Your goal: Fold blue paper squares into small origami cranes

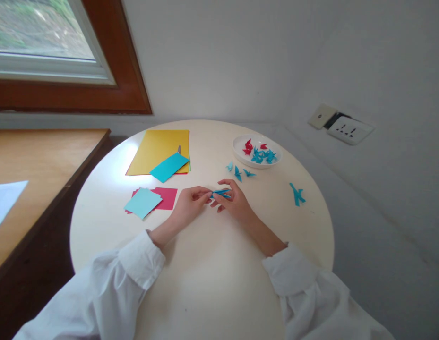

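Note:
Between my two hands is a narrow piece of folded blue paper (222, 192), held over the middle of the round table. My left hand (191, 202) pinches its left end between thumb and fingers. From the other side my right hand (234, 200) grips it, thumb in front and the index finger raised and curved behind. Part of the folded paper is covered by my fingers. Just beyond my right hand lie a blue paper crane (238, 174), a second blue crane (249, 173) and a pale blue folded piece (229, 166).
A white plate (236, 152) holds several red and blue paper cranes at the back right. Blue paper scraps (297, 194) lie near the right edge. Yellow sheets (153, 147) with a blue sheet (169, 166) on top are at back left; pale blue squares (143, 203) overlap pink squares (167, 198) nearer me.

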`<state>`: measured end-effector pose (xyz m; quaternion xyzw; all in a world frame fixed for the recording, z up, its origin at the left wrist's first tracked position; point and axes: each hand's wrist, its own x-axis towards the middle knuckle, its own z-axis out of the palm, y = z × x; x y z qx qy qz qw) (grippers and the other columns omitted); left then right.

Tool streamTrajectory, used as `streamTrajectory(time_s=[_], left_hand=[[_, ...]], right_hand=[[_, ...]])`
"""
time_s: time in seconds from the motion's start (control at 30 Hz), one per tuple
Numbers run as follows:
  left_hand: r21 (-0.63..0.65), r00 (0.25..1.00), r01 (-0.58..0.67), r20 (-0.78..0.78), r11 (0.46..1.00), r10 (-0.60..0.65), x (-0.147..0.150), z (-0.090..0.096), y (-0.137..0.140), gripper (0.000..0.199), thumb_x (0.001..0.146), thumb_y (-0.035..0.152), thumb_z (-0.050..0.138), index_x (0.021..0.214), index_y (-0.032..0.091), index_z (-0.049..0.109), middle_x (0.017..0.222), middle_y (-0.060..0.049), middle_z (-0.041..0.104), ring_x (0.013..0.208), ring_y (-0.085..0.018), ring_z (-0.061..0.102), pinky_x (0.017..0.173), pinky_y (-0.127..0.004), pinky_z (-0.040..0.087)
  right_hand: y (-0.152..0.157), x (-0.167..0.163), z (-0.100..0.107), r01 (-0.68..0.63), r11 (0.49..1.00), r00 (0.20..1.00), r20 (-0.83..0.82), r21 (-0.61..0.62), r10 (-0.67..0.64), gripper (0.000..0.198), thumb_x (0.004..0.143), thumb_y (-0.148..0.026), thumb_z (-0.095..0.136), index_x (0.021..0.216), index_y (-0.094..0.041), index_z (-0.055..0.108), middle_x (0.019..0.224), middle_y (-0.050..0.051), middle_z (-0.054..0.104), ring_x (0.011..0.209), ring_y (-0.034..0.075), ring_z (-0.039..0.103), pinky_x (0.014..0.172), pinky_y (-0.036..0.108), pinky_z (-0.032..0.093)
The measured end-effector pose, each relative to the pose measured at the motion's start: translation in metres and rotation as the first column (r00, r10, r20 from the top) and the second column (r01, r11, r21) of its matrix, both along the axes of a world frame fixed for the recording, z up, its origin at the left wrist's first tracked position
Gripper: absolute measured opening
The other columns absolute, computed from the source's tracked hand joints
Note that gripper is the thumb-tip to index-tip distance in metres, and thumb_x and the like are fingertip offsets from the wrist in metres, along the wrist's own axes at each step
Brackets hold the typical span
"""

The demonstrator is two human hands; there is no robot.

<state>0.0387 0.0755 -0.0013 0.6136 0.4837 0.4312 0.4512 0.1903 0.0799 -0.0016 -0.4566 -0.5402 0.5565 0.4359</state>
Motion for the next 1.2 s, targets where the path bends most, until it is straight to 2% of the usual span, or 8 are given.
streamTrajectory(time_s=[0.2,0.43,0.6,0.8,0.9,1.2], left_hand=[[0.035,0.999,0.021,-0.028,0.999,-0.020,-0.0014,-0.0047,0.0019,0.026,0.079,0.033,0.052,0.083,0.014,0.068,0.078,-0.007,0.069,0.073,-0.017,0.062,0.068,-0.028,0.049],[0.021,0.997,0.001,0.083,1.000,-0.003,0.0007,-0.0026,0.0009,0.020,0.075,0.032,0.058,0.078,0.014,0.065,0.076,-0.006,0.068,0.072,-0.017,0.063,0.066,-0.026,0.049],[0.048,1.000,-0.011,0.015,0.999,0.010,0.0017,-0.0036,-0.0003,0.018,0.075,0.031,0.059,0.079,0.015,0.064,0.074,-0.005,0.068,0.071,-0.016,0.063,0.066,-0.026,0.048],[0.161,0.995,-0.017,-0.092,0.987,0.032,-0.0024,-0.0023,-0.0016,0.014,0.078,0.028,0.055,0.080,0.017,0.064,0.081,-0.005,0.069,0.076,-0.017,0.064,0.072,-0.027,0.049],[0.215,0.989,-0.029,-0.133,0.976,0.059,-0.0042,0.0008,-0.0006,0.014,0.078,0.026,0.054,0.079,0.017,0.064,0.080,-0.005,0.069,0.076,-0.017,0.064,0.073,-0.028,0.050],[0.276,0.990,-0.010,-0.135,0.961,0.049,-0.0042,0.0030,-0.0015,0.015,0.079,0.026,0.054,0.077,0.016,0.065,0.078,-0.006,0.070,0.071,-0.017,0.063,0.067,-0.028,0.050]], right_hand=[[0.0004,0.0016,0.0004,-0.004,1.000,1.000,-0.019,-0.020,0.004,0.038,0.065,-0.031,0.065,0.096,-0.024,0.044,0.070,-0.004,0.060,0.062,0.014,0.065,0.049,0.023,0.049],[-0.0009,0.0021,0.0035,0.027,0.999,0.999,-0.043,-0.028,-0.028,0.031,0.063,-0.026,0.063,0.092,-0.023,0.049,0.080,-0.002,0.058,0.073,0.013,0.063,0.054,0.024,0.052],[-0.0017,0.0021,0.0051,0.045,0.998,0.996,-0.071,-0.054,-0.049,0.025,0.061,-0.023,0.061,0.084,-0.023,0.052,0.080,-0.004,0.055,0.074,0.011,0.058,0.058,0.023,0.052],[-0.0011,0.0032,0.0040,-0.004,0.995,0.988,-0.155,-0.097,-0.011,0.019,0.059,-0.024,0.065,0.075,-0.021,0.055,0.079,-0.004,0.056,0.076,0.010,0.056,0.068,0.026,0.053],[-0.0006,0.0031,0.0036,-0.021,0.995,0.985,-0.172,-0.099,0.004,0.019,0.060,-0.026,0.067,0.075,-0.020,0.058,0.081,-0.002,0.058,0.079,0.011,0.055,0.068,0.025,0.053],[0.0006,0.0011,-0.0005,0.047,0.997,0.990,-0.135,0.063,-0.038,0.015,0.062,-0.029,0.068,0.073,-0.020,0.063,0.073,-0.002,0.062,0.072,0.012,0.057,0.066,0.028,0.053]])
